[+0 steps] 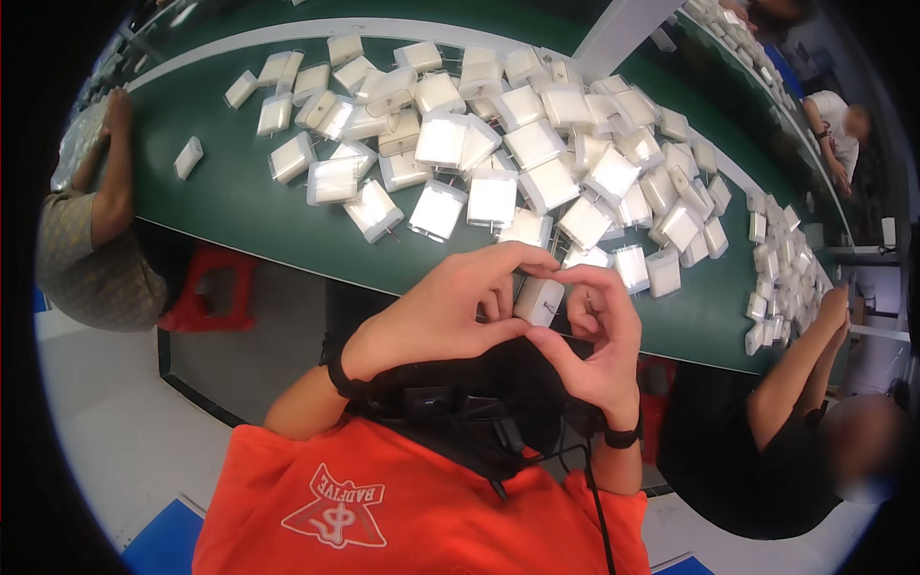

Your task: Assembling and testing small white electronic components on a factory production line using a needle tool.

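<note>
Between my two hands is a small white block-shaped part (539,302) with thin metal pins on the end that faces me. The fingers and thumb of my left hand (460,302) pinch it from the left. My right hand (599,331) closes on it from the right, with the index fingertip at its upper edge and the thumb at its lower edge. Both hands are over the near edge of the green table, just in front of a big pile of similar white parts (494,196) in clear plastic covers.
The green table (220,211) curves across the view, with a lone white part (189,158) at its left. Another pile (776,268) lies to the right. Co-workers sit at left and right. A red stool (216,292) stands at the left, and a black cable (596,498) hangs before my chest.
</note>
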`<state>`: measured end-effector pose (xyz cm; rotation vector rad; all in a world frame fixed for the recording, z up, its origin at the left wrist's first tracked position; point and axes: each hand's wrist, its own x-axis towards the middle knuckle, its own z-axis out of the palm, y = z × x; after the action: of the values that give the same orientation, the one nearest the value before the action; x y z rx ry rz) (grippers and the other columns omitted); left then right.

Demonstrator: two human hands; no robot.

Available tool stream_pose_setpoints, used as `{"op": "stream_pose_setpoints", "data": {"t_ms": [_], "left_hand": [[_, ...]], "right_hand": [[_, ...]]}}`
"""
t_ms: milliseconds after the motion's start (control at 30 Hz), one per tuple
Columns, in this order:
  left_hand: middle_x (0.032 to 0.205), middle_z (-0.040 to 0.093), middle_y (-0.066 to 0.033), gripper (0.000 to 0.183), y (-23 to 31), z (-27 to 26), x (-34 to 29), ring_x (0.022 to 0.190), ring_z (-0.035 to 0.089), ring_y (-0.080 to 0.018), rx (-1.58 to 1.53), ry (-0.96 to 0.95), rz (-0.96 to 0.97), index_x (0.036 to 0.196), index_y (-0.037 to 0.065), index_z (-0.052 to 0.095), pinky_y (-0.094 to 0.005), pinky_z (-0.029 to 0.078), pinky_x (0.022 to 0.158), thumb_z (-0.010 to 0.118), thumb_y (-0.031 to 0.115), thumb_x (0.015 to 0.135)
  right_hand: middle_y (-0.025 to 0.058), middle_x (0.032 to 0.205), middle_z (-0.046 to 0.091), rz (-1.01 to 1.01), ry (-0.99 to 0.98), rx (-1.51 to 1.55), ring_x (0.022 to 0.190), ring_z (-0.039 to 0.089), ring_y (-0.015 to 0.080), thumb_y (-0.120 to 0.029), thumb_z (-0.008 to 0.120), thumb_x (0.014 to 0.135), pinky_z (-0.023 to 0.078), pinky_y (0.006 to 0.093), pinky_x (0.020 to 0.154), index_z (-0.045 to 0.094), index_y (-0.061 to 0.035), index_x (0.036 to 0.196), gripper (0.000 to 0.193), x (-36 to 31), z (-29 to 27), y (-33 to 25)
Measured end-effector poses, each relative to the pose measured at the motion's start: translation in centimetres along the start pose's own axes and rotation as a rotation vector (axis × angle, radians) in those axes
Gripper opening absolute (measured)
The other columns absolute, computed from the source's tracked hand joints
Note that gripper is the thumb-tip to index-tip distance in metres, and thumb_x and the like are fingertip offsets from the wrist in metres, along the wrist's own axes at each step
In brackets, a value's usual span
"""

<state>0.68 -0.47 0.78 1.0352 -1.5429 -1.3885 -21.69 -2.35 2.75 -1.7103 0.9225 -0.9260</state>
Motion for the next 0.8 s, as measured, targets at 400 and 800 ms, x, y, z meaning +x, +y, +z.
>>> {"op": "stream_pose_setpoints", "data": {"t_ms": [400,800], "left_hand": [[0.097,0.068,-0.003,0.054,0.5,0.3,-0.5,0.069,0.066,-0.0062,0.061,0.054,0.093,0.134,0.006,0.07,-0.0228,0.051,0.062,0.089,-0.004,0.084],[0.089,0.066,-0.0029,0.054,0.1,0.3,-0.5,0.066,0.066,-0.0073,0.085,0.077,0.125,0.133,0.005,0.07,-0.0239,0.05,0.062,0.089,-0.004,0.084]], "right_hand": [[-0.0024,0.072,0.057,-0.12,0.118,-0.236,0.057,0.033,0.0053,0.002,0.088,0.084,0.023,0.0259,0.054,0.078,-0.0009,0.1,0.019,-0.9,-0.5,-1.0],[-0.003,0.067,0.05,-0.117,0.135,-0.253,0.056,0.033,0.006,0.008,0.084,0.085,0.021,0.0271,0.053,0.079,-0.0024,0.101,0.02,-1.2,-0.3,-1.0]]}}
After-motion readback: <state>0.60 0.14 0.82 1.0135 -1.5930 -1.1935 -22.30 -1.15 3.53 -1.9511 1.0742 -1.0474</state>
